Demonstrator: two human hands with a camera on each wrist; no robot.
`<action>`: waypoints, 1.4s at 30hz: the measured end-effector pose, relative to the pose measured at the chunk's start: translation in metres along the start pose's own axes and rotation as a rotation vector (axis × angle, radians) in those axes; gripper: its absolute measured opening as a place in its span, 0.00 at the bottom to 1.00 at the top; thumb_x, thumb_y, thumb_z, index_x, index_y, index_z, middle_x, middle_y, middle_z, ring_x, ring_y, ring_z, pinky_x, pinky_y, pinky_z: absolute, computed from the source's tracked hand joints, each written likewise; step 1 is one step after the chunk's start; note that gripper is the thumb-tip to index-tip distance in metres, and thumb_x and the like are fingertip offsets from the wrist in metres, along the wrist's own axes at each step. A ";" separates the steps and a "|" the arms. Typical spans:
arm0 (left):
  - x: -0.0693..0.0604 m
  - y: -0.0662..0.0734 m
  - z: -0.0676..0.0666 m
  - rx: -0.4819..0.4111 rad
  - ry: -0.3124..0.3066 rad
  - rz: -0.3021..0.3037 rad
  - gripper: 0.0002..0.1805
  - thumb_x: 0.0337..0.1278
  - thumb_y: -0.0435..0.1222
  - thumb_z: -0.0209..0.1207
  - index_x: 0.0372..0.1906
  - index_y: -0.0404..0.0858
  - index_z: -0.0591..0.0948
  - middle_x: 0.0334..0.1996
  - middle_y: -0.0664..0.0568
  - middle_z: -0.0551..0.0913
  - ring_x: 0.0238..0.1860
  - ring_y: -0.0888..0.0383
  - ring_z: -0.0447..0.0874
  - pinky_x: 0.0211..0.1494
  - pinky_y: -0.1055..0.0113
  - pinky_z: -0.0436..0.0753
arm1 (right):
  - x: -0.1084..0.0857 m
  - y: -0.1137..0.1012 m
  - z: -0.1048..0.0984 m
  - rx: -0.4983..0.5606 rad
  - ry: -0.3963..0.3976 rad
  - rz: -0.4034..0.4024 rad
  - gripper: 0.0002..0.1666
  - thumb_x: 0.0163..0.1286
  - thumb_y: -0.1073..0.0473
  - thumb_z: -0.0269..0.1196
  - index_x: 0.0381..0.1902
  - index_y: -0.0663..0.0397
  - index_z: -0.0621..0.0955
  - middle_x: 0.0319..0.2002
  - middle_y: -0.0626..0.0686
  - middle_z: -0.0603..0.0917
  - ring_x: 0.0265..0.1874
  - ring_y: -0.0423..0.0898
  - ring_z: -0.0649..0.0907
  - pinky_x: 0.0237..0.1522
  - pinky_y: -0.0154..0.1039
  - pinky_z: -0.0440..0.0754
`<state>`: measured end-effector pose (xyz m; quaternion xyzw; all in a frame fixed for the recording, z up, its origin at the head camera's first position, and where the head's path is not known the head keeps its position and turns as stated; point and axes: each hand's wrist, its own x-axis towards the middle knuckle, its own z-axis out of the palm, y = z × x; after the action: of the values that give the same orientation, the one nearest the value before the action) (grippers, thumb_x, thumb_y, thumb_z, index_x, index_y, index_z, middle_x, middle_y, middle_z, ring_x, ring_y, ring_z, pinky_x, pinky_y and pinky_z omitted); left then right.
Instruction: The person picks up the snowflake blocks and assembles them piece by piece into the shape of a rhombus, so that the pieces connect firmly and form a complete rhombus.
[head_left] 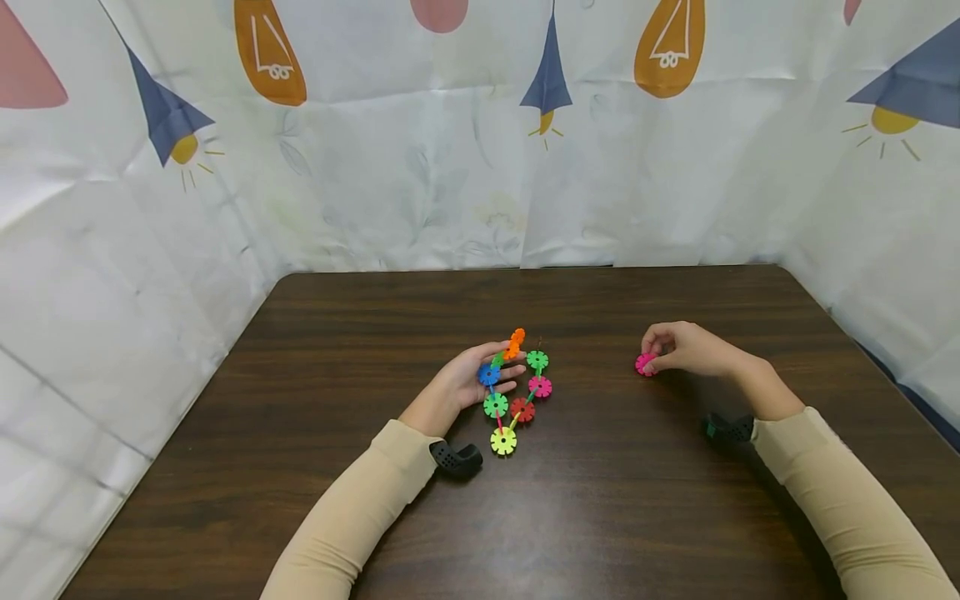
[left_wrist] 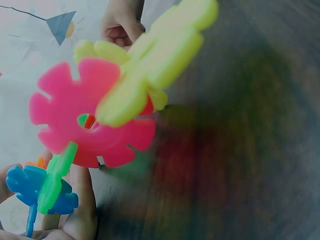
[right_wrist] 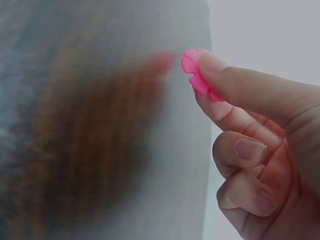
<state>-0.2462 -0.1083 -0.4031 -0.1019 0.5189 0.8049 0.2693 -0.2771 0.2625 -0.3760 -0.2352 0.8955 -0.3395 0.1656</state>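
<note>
My left hand (head_left: 456, 380) holds a chain of slotted plastic discs (head_left: 496, 406), joined edge to edge in a bent loop. Orange discs stand at its top beside the fingers, and a yellow disc (head_left: 503, 442) hangs lowest. In the left wrist view, a large pink disc (left_wrist: 65, 112) and yellow pieces come close to the camera; the blue disc (left_wrist: 27, 182) lies against the fingers, and the exact grip is partly hidden. Farther right, my right hand (head_left: 693, 348) pinches a single pink disc (right_wrist: 196, 70) between thumb and index finger, the other fingers curled in.
The dark wood-grain table (head_left: 600, 500) lies under both hands. A white cloth printed with lamps (head_left: 450, 167) hangs behind it and along both sides. Each wrist carries a black strap-mounted device, such as the left wrist device (head_left: 457, 460).
</note>
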 end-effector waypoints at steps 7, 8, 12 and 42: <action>-0.001 0.000 0.000 -0.006 0.000 -0.008 0.26 0.81 0.41 0.49 0.75 0.35 0.65 0.51 0.49 0.83 0.38 0.60 0.87 0.38 0.65 0.86 | -0.001 -0.009 -0.005 -0.005 0.052 -0.022 0.10 0.71 0.60 0.69 0.47 0.58 0.85 0.38 0.49 0.87 0.39 0.48 0.84 0.45 0.40 0.80; -0.001 0.000 0.000 -0.006 0.000 -0.007 0.26 0.81 0.41 0.49 0.75 0.35 0.65 0.51 0.49 0.83 0.38 0.60 0.88 0.38 0.65 0.86 | 0.000 -0.011 -0.004 -0.003 0.070 -0.022 0.09 0.72 0.60 0.68 0.47 0.57 0.86 0.39 0.49 0.88 0.39 0.49 0.84 0.45 0.40 0.81; -0.002 0.001 0.001 0.013 0.009 0.004 0.27 0.80 0.41 0.50 0.75 0.36 0.63 0.52 0.48 0.83 0.37 0.61 0.88 0.39 0.66 0.86 | 0.006 -0.018 -0.001 0.012 0.171 -0.054 0.07 0.73 0.60 0.67 0.45 0.57 0.86 0.39 0.52 0.88 0.39 0.53 0.84 0.42 0.40 0.81; 0.000 0.002 0.002 0.003 0.015 0.015 0.24 0.82 0.42 0.48 0.73 0.34 0.66 0.39 0.54 0.86 0.36 0.62 0.88 0.37 0.66 0.86 | 0.098 -0.092 0.076 0.340 0.261 -0.095 0.21 0.78 0.58 0.62 0.62 0.66 0.81 0.37 0.65 0.87 0.39 0.63 0.80 0.32 0.37 0.73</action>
<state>-0.2465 -0.1072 -0.4008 -0.1037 0.5229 0.8054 0.2592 -0.2958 0.1100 -0.3807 -0.1999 0.8272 -0.5205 0.0693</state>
